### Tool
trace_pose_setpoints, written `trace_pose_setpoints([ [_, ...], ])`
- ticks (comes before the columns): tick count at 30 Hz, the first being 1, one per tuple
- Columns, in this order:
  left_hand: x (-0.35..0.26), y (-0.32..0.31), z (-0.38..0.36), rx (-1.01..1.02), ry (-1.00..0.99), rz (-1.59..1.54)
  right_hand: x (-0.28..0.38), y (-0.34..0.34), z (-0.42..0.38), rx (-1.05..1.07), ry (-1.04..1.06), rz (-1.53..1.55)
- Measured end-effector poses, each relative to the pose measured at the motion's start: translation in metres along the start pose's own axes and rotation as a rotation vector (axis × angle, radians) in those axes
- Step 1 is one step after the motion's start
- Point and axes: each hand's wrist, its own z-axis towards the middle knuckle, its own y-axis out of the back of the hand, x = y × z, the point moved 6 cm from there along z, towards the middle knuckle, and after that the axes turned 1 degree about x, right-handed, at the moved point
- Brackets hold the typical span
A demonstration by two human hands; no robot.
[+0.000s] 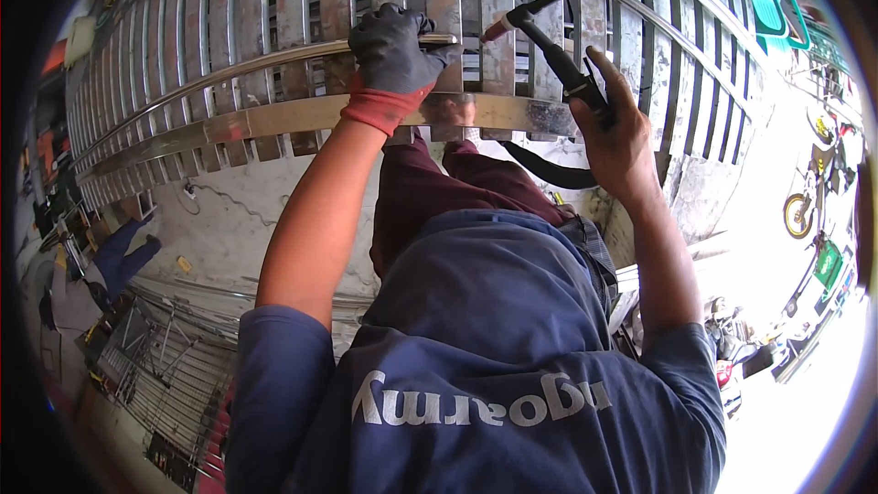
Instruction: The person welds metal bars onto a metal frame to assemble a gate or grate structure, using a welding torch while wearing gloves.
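Note:
A black and red glove covers my left hand (393,55), whose fingers wrap round a thin metal tube (311,52) near its right end. The tube lies across a slatted metal bench (444,0). My bare right hand (613,123) grips the handle of a black welding torch (558,59). The torch head has a reddish nozzle that points left toward the tube's end, with a small gap between them. A black cable sheath (549,167) hangs below the torch. Along the bench's near edge runs a flat shiny metal bar (302,117), beneath both hands.
Another person (87,288) is at the far left, near a wire rack (160,375). Long metal tubes (658,23) cross the bench's far side. Green plastic chairs (782,0) stand at the upper right, and a motorcycle (819,183) is at the right.

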Motion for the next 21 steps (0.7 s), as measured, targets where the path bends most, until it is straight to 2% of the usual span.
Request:
trace_pose_setpoints([
  [5,0.0,-0.001,-0.001,-0.056,-0.037,0.018,0.01,0.008,0.014,-0.003,0.038,-0.017],
  [8,-0.001,-0.003,0.0,-0.021,-0.002,0.023,0.015,0.01,0.019,0.03,0.033,-0.01],
  [11,0.002,-0.007,0.0,-0.171,-0.068,0.0,0.021,0.008,0.023,0.073,0.04,-0.015],
  [17,0.001,-0.008,0.002,-0.1,-0.029,0.062,0.034,0.003,0.041,0.143,0.098,-0.026],
  [21,0.003,-0.009,0.003,-0.152,-0.011,-0.019,0.039,-0.001,0.049,0.168,0.165,-0.068],
])
